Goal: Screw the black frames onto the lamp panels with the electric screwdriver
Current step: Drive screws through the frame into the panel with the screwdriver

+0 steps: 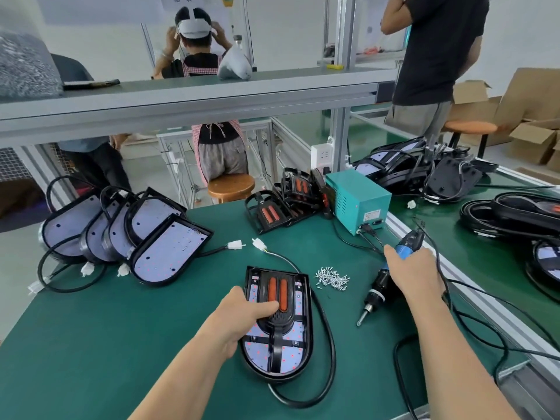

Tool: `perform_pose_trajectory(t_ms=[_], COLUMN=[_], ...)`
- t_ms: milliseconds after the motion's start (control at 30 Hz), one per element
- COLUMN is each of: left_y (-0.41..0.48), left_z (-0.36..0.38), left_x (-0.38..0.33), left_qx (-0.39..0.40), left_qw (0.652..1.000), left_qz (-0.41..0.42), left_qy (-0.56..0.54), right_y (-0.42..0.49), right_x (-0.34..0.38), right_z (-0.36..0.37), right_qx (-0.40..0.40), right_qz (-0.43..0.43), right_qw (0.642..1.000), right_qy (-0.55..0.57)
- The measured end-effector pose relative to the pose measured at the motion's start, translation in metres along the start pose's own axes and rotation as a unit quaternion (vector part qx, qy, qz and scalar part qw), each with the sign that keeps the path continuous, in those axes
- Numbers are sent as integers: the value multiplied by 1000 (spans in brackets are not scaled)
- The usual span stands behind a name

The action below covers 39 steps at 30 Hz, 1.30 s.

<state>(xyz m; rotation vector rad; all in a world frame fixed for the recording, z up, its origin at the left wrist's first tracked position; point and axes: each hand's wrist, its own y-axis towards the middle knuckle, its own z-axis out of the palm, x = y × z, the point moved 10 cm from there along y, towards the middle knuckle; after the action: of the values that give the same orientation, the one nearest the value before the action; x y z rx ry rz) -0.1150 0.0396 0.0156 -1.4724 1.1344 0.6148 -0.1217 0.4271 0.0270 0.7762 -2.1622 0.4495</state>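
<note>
- My left hand [242,316] lies with fingers flat across the frame [276,347], pressing it onto the panel [289,357] just in front of me on the worktop [121,328]. If that pressure slackens, the frame may shift and its holes miss the panel's.
- My right hand [415,274] is wrapped round the screwdriver [377,294], bit down, off to the panel's side. I see no screw on the bit.
- The screws [332,279] lie loose between panel and tool, so a careless pick could scatter them.
- A tilted bit could skid and scar the panel or hit my left hand.
- The cord [472,316] loops near my right arm and could snag, pulling the tool off line.
</note>
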Motion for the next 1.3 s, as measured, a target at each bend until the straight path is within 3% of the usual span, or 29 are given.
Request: perform_pose_trajectory(t_ms=[233,367,567,633,767,967,1167,1300], left_y=[4,2,3,3,4,2,2,1], left_z=[-4,-7,-8,-8,-9,-7,-6,-5], left_x=[10,12,15,15,12,10,12,11], left_qx=[-5,3,-1,0,3,14,35,56], left_qw=[998,997,995,995,994,993,991,989], left_qz=[23,41,57,60,73,81,78,86], left_qy=[-50,-58,-79,-82,-87,-81,-100,-107], right_y=[-23,-53,-106,-122,-138,-137,-142,-147], right_x=[-5,-1,47,66,87,111,123,130], right_z=[-5,3,-6,8,69,122,143,140], right_qx=[-32,-29,-98,-37,159,307,363,424], right_qz=[-41,-98,-292,-329,-280,-204,-173,-218], right_qw=[998,993,950,944,946,925,913,878], right_qy=[19,-50,-47,2,-32,-97,-59,-52])
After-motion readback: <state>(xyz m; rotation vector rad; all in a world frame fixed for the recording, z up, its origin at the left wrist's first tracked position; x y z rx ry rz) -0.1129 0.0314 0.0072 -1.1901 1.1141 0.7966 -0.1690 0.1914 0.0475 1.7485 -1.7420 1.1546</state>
